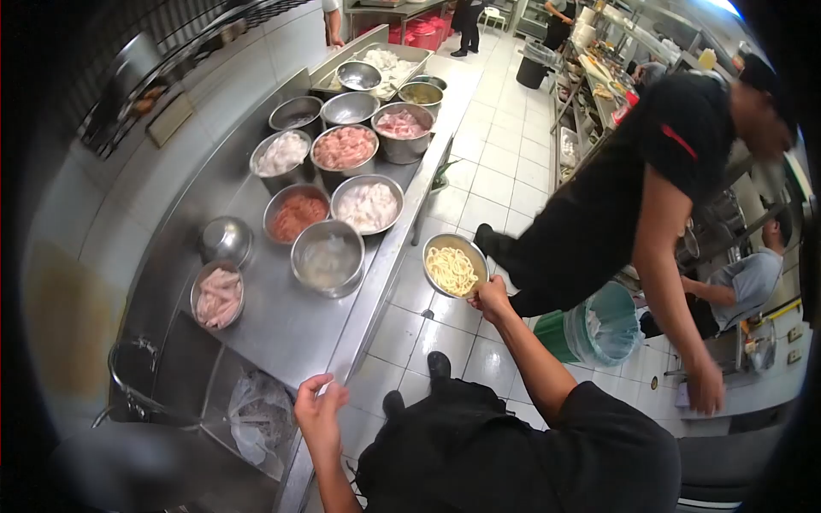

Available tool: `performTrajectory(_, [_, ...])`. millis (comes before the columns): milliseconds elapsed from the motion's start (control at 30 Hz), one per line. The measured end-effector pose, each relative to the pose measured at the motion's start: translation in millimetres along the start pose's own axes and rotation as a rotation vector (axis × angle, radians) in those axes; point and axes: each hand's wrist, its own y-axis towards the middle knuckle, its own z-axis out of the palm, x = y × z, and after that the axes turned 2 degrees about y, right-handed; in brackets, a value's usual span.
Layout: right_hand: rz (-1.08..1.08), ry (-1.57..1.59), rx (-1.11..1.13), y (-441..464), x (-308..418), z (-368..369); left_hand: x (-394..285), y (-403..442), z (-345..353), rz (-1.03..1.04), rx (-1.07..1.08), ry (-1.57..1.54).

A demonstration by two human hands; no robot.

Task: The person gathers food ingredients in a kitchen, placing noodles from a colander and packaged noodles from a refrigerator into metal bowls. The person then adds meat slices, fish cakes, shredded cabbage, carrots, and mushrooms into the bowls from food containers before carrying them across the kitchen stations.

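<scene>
My right hand (490,297) grips the rim of a round metal bowl (451,267) of pale noodles, held out over the tiled floor. Near the front edge of the steel counter (282,333), my left hand (321,409) is raised with its fingers curled around a small white item (325,388) that I cannot make out. Several metal bowls stand on the counter beyond it, among them a bowl of cloudy liquid (327,259), a bowl of reddish meat (297,214) and a bowl of pale pink pieces (219,297).
A co-worker in black (616,179) leans close on the right, one arm hanging down. Beside them is a green bin (564,335) with a clear liner. A sink (227,376) holding a plastic bag lies at the lower left. Shelves and other people are farther back.
</scene>
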Motion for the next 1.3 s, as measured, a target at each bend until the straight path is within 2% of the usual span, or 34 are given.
performTrajectory(200, [-0.024,0.103,-0.174,135.4,7.4,-18.4,-13.1,31.5,80.6,0.056,-0.065,0.027])
performTrajectory(433, [0.009,0.13,-0.224,234.1,53.8,-43.9,-37.1,55.5,161.5,0.034,-0.113,-0.066])
performTrajectory(467, [-0.024,0.134,-0.177,241.9,57.6,-51.5,-39.6,64.8,171.2,0.049,-0.089,-0.07])
performTrajectory(567, [-0.03,0.122,-0.286,239.8,79.7,-69.7,-51.2,106.6,204.8,0.057,0.005,-0.064])
performTrajectory(600, [-0.055,0.123,-0.232,266.5,58.1,-91.0,-52.9,122.6,219.2,0.055,0.052,-0.054])
performTrajectory(633, [-0.062,0.136,-0.27,263.1,67.3,-101.3,-57.1,142.0,241.1,0.061,0.101,-0.05])
performTrajectory(700, [0.002,0.146,-0.489,268.5,72.8,-124.9,-64.9,171.5,288.5,0.053,0.232,0.01])
performTrajectory(767, [0.014,0.191,-0.236,286.5,63.5,-175.9,-73.4,200.7,332.3,0.043,0.367,0.062])
performTrajectory(900, [0.054,0.145,-0.491,308.5,93.9,-222.0,-68.1,246.6,463.3,0.024,0.624,0.11])
performTrajectory(967, [0.06,0.098,-0.463,324.3,104.7,-244.9,-56.0,259.5,528.2,-0.036,0.712,0.183])
performTrajectory(1100, [0.014,0.034,-0.365,376.2,167.4,-280.2,-39.5,291.8,647.7,-0.129,0.797,0.369])
performTrajectory(1233, [-0.026,-0.009,-0.218,419.0,265.1,-282.7,-13.0,334.1,730.9,-0.122,0.755,0.419])
performTrajectory(1300, [-0.049,-0.012,-0.122,452.2,301.4,-281.9,-2.4,360.2,765.3,-0.195,0.73,0.316])
